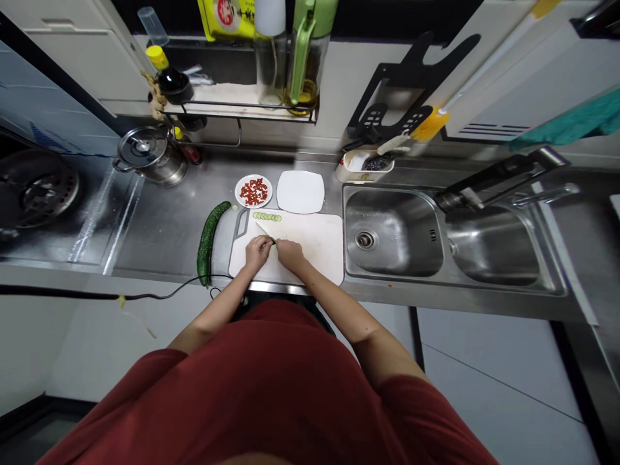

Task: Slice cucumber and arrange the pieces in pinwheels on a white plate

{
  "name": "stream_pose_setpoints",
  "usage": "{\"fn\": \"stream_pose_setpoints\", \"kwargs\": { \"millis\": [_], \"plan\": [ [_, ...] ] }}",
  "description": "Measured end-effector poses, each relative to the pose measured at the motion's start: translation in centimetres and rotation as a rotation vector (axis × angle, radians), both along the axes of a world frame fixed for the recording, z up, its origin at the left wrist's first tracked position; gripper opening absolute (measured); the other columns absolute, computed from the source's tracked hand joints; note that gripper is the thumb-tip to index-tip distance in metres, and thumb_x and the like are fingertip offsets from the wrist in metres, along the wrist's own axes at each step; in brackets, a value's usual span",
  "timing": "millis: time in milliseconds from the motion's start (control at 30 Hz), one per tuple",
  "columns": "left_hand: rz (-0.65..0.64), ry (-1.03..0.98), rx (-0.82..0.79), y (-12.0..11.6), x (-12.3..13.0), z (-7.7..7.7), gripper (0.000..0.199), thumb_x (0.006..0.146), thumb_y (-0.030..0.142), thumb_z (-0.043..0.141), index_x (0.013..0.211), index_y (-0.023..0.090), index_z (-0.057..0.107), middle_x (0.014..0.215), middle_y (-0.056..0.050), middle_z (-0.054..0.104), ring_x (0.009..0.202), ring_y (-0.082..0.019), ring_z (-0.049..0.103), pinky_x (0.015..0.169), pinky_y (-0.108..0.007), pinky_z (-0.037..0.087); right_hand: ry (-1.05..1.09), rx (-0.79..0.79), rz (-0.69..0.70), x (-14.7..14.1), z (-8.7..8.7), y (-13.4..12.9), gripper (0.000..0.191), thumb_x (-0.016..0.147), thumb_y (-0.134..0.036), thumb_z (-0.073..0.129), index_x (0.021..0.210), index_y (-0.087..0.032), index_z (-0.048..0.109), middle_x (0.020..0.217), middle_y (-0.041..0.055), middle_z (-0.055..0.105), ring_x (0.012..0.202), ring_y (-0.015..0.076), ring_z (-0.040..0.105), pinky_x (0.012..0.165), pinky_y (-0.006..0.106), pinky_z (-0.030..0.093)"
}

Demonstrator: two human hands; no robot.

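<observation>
My right hand (290, 254) is closed around the dark handle of a knife (264, 230), whose pale blade points up and left over a white cutting board (314, 242). Just left of it, my left hand (258, 250) has its fingers pinched together close to the blade; what they hold is too small to make out. Thin cucumber slices (267, 217) lie in an overlapping row near the board's far edge. A long green cucumber (209, 242) rests on the counter left of the board.
Beyond the board stand a plate of chopped red pieces (254, 191) and a white square plate (300, 191). A steel pot (152, 155) is at the back left, a double sink (394, 232) at the right. A bottle rack (242, 110) hangs above. A black cable (159, 296) crosses the counter's front edge.
</observation>
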State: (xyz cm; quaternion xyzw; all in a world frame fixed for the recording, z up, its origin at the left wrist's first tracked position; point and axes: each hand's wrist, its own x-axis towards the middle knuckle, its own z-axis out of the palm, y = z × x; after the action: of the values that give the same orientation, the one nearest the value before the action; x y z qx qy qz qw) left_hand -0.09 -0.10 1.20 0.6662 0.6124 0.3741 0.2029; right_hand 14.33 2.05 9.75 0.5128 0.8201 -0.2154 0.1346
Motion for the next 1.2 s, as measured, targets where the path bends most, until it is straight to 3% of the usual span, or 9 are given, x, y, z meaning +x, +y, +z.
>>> {"fn": "stream_pose_setpoints", "kwargs": {
  "millis": [200,467,767,1200],
  "plan": [
    [-0.011,-0.012,-0.004,0.0,-0.1,0.0,0.014,0.086,0.026,0.052,0.08,0.021,0.063,0.092,-0.004,0.067,0.085,-0.016,0.061,0.078,-0.03,0.046,-0.015,-0.008,0.002,1.5,-0.2,-1.1,0.027,0.091,-0.008,0.032,0.109,-0.014,0.051,0.102,0.0132,0.064,0.095,0.0216,0.063,0.078,0.031,0.048],
    [-0.01,-0.012,0.016,0.0,0.0,0.1,0.014,0.086,0.026,0.052,0.08,0.021,0.063,0.091,-0.004,0.068,0.086,-0.017,0.061,0.079,-0.031,0.046,0.008,-0.023,-0.018,0.3,-0.3,0.0,0.026,0.093,-0.011,0.032,0.111,-0.014,0.051,0.104,0.0135,0.064,0.098,0.0213,0.062,0.079,0.03,0.047],
    [-0.003,-0.02,0.003,0.0,0.0,-0.1,0.014,0.086,0.026,0.051,0.08,0.021,0.063,0.09,-0.004,0.067,0.086,-0.017,0.061,0.079,-0.031,0.046,0.015,-0.007,-0.06,1.3,-1.0,-1.3,0.025,0.09,-0.007,0.034,0.108,-0.014,0.05,0.1,0.012,0.065,0.094,0.0213,0.063,0.078,0.031,0.048],
    [0.004,-0.022,-0.006,-0.1,0.1,-0.1,0.015,0.087,0.027,0.05,0.079,0.021,0.062,0.09,-0.003,0.067,0.087,-0.017,0.06,0.08,-0.031,0.046,0.03,-0.001,-0.074,-0.3,-1.5,-0.3,0.026,0.092,-0.011,0.032,0.112,-0.015,0.048,0.105,0.0115,0.064,0.096,0.0197,0.063,0.08,0.028,0.047]
  ]
}}
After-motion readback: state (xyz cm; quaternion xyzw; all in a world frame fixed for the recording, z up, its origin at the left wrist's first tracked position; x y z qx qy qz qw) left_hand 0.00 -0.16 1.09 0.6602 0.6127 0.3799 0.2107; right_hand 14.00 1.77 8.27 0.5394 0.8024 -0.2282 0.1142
